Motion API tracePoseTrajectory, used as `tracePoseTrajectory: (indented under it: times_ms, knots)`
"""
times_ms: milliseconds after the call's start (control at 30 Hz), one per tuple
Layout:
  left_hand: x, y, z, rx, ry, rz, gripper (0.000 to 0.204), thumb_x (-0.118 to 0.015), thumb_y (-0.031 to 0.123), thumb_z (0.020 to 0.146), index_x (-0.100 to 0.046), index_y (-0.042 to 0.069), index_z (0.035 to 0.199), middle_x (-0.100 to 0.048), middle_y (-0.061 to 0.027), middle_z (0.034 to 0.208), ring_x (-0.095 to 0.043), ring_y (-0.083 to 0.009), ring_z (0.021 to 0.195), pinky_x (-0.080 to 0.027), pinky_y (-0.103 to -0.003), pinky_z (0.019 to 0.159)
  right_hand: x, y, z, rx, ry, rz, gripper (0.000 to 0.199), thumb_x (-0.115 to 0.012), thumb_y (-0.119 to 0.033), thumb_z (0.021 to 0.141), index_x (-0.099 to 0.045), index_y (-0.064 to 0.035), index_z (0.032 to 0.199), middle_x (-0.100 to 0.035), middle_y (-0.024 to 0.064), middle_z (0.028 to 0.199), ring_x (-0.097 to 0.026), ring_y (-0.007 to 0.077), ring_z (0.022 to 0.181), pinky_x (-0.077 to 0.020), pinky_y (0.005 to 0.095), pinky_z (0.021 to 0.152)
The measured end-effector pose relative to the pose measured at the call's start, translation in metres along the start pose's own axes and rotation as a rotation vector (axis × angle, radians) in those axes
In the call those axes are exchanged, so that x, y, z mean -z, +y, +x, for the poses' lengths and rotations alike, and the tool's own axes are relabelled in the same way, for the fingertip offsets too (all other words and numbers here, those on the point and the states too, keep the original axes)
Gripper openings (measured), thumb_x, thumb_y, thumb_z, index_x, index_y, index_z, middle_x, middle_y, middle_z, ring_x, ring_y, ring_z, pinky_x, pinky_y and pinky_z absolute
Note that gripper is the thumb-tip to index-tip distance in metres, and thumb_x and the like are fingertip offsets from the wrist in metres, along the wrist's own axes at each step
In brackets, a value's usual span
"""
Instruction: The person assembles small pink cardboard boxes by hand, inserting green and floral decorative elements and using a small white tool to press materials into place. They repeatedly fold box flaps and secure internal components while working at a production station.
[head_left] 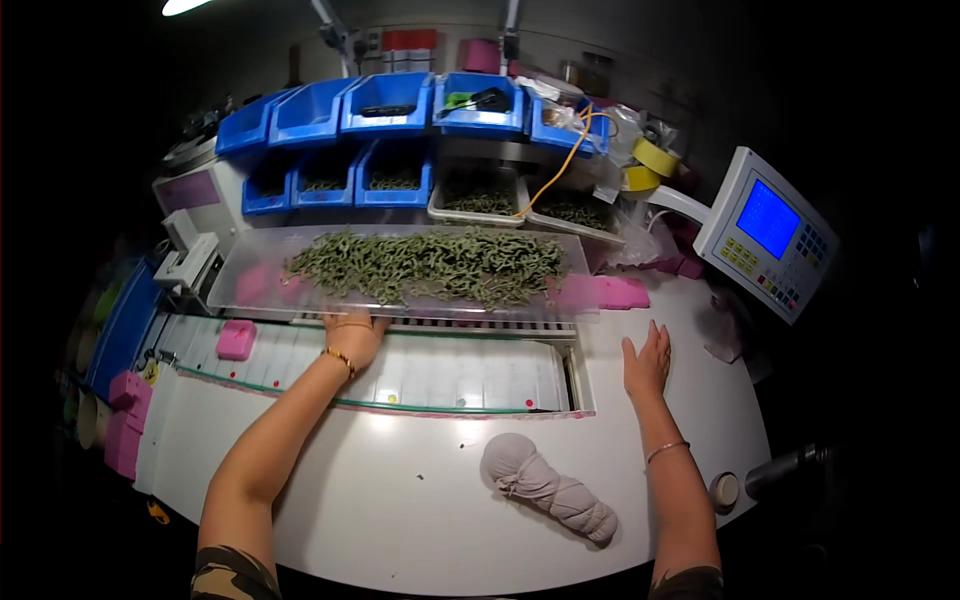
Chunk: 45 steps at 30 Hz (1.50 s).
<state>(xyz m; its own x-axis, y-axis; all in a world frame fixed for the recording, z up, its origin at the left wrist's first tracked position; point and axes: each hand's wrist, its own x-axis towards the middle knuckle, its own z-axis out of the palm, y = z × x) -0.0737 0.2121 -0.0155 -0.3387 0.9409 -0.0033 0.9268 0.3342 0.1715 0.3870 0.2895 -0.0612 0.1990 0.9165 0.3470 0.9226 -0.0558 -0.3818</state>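
A clear plastic tray stands across the far side of the table, with a long heap of curly grey-green dried plant pieces in it. My left hand, a beaded bracelet at its wrist, reaches to the tray's near edge, over a slotted strip. Its fingertips are hidden there, so whether they hold anything does not show. My right hand is open above the white table to the right, fingers stretched out and nothing in them. Nearest to it is the right end of a long white sunken panel with a green-edged glass front.
Blue bins stand in two rows behind the tray, some holding plant pieces. At right is a control panel with a blue screen. A tied grey cloth bundle lies in front. A pink block sits on the panel's left.
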Motion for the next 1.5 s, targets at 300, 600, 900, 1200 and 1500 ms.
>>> tracePoseTrajectory:
  times_ms: [300, 600, 900, 1200, 1500]
  knots:
    - [-0.01, 0.061, -0.151, -0.523, 0.065, -0.411, 0.063, -0.064, 0.03, 0.091, -0.04, 0.006, 0.144, -0.022, -0.0307, 0.154, -0.022, -0.046, 0.141, -0.016, -0.053, 0.116, -0.031, 0.0, 0.063, 0.107, 0.188, 0.021, 0.063, -0.061, -0.04, 0.093, -0.038, -0.0141, 0.146, -0.031, 0.0201, 0.151, -0.032, 0.0397, 0.138, -0.028, 0.0472, 0.114]
    - [0.005, 0.062, -0.209, -0.492, -0.047, -0.572, 0.053, -0.063, 0.025, 0.091, -0.048, 0.005, 0.137, -0.032, -0.0272, 0.149, -0.028, -0.0437, 0.138, -0.021, -0.05, 0.114, -0.035, -0.029, 0.091, 0.359, 0.19, -0.083, 0.05, -0.064, -0.05, 0.087, -0.063, -0.0208, 0.127, -0.049, 0.0126, 0.139, -0.035, 0.0363, 0.135, -0.0242, 0.0539, 0.112]
    - [0.004, 0.067, -0.201, -0.485, -0.024, -0.573, 0.046, -0.067, 0.016, 0.086, -0.054, 0.005, 0.13, -0.039, -0.0222, 0.146, -0.033, -0.0409, 0.136, -0.025, -0.048, 0.113, -0.046, -0.047, 0.094, 0.358, 0.139, -0.039, 0.041, -0.069, -0.046, 0.08, -0.068, -0.0253, 0.115, -0.053, 0.0094, 0.131, -0.035, 0.0345, 0.135, -0.0181, 0.0612, 0.111]
    - [0.004, 0.065, -0.204, -0.459, 0.001, -0.587, 0.045, -0.065, 0.016, 0.087, -0.054, 0.006, 0.13, -0.041, -0.0209, 0.145, -0.035, -0.0388, 0.135, -0.025, -0.047, 0.113, -0.032, -0.052, 0.1, 0.234, -0.084, 0.014, 0.054, -0.063, -0.063, 0.081, -0.07, -0.0229, 0.115, -0.042, 0.0136, 0.15, -0.025, 0.0408, 0.142, -0.0117, 0.0614, 0.111]
    - [0.013, 0.054, -0.212, -0.465, 0.05, -0.603, 0.044, -0.064, 0.016, 0.089, -0.054, 0.006, 0.13, -0.041, -0.0201, 0.145, -0.035, -0.0391, 0.135, -0.027, -0.047, 0.112, -0.013, -0.027, 0.075, 0.28, -0.22, 0.022, 0.047, -0.063, -0.052, 0.084, -0.067, -0.0232, 0.122, -0.05, 0.0093, 0.138, -0.03, 0.0402, 0.138, -0.0197, 0.0556, 0.11]
